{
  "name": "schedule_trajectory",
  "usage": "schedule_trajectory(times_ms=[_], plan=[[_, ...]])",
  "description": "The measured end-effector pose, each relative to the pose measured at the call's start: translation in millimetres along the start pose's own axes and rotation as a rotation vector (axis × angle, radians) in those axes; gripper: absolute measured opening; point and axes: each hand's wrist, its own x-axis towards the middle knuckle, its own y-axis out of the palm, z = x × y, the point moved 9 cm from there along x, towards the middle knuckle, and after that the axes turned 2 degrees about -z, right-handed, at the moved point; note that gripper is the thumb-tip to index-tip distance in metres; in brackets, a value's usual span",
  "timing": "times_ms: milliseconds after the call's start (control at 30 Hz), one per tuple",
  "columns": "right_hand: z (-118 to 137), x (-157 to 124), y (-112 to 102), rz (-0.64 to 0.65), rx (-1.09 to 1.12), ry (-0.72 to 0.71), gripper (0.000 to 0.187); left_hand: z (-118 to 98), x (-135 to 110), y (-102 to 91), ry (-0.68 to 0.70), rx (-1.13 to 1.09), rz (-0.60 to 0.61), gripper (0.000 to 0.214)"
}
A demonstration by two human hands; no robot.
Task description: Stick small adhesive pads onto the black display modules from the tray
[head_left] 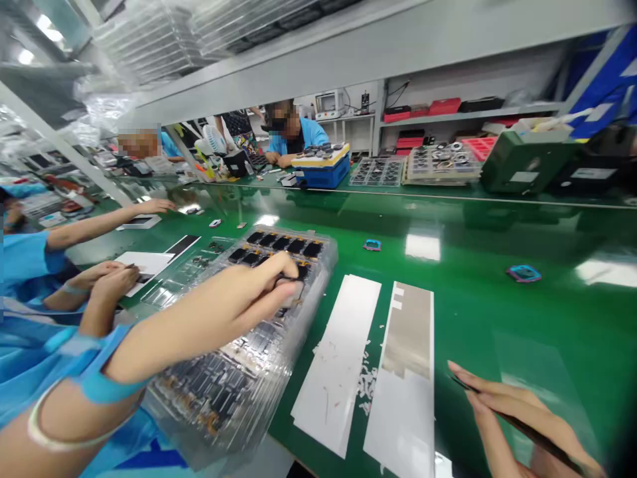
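Observation:
My left hand [263, 285] reaches over a stack of clear plastic trays [326, 255], thumb and fingers pinched on a small square part [292, 292] with a black and greyish surface. The fingers hide much of it, and whether it has left its pocket I cannot tell. Rows of black square parts [282, 243] with orange edges sit in the top tray's far end. At the lower right, my right hand [522, 418] is closed around dark tweezers [530, 433], their tips pointing left above the green mat. Nothing shows between the tips.
Two white sheets [341, 352] and a strip with a grey-brown area [411, 325] lie between my hands, with white scraps [367, 382] around them. Small blue-pink parts [523, 273] rest on the green table [468, 232]. Co-workers' hands [112, 282] work at left. A shelf beam [308, 53] crosses overhead.

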Motion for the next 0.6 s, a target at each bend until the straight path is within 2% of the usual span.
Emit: schedule_trajectory(times_ms=[67,133,200,267,400,467,600], plan=[[20.7,1.0,7.6,0.041,-0.082,-0.120,0.017,-25.5,34.6,-6.5,0.086,0.069,0.000,0.013],[30.6,1.1,14.3,0.066,-0.108,-0.169,0.019,-51.3,69.7,-7.1,0.181,0.084,-0.020,0.009],[28.5,1.2,16.7,0.056,-0.090,-0.144,0.016,-71.8,103.8,5.0,0.257,0.023,0.040,0.009],[17.1,1.1,15.5,0.017,-0.063,-0.056,0.012,-82.9,138.0,21.2,0.285,-0.009,0.094,0.010],[-19.4,-2.9,14.7,-0.064,0.102,0.275,0.003,-78.1,206.7,59.0,0.224,-0.043,0.137,0.020],[-31.8,-6.1,19.2,-0.082,0.207,0.418,0.011,-68.4,235.4,83.5,0.162,-0.047,0.162,0.027],[-35.7,-6.2,26.6,-0.089,0.288,0.522,0.023,-55.0,266.8,134.0,0.070,-0.031,0.226,0.031]])
